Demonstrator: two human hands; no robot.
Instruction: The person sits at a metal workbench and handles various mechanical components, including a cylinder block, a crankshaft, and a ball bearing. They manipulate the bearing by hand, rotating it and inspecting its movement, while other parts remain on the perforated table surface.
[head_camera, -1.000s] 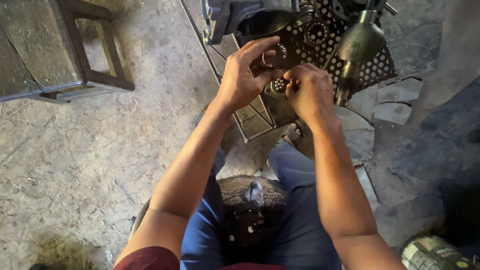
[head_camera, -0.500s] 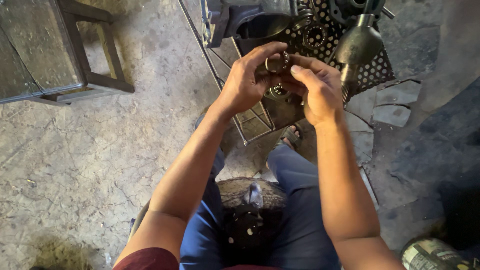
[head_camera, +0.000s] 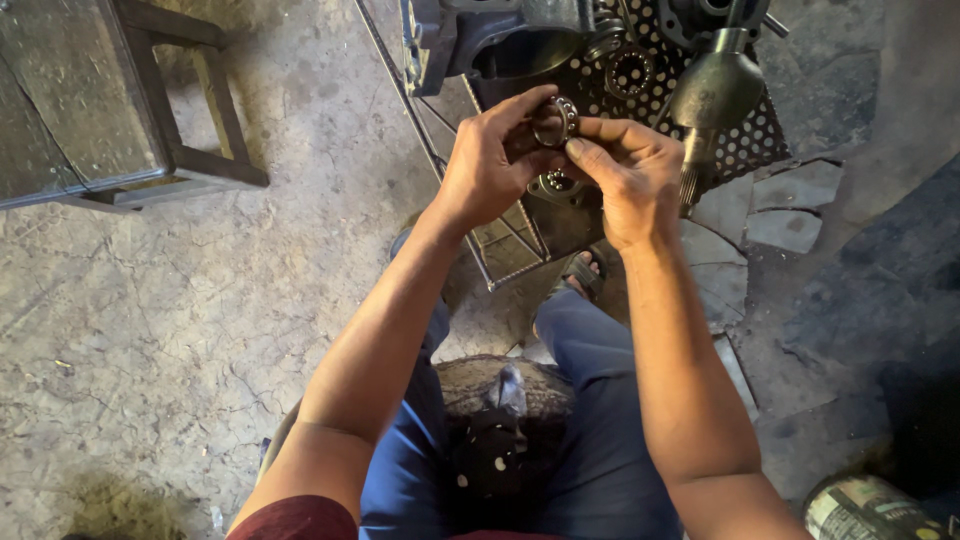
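Pinched between both hands above the perforated tray (head_camera: 745, 150): bearing ring (head_camera: 555, 120), bore facing up, at 2 o'clock from left hand (head_camera: 490, 170) and 10 o'clock from right hand (head_camera: 630, 175), fingers of both closed on its rim, equally near.

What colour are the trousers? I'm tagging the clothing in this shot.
Blue trousers; the head view, the only one, shows them.

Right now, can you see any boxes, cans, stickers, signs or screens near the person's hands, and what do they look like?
Printed can or tin: bottom right corner on the floor, beside the person's right arm, far from both hands; rounded, lying partly out of view, pale green and cream wrapper with dark marks and a yellow spot.
No signs, screens or other labels show.
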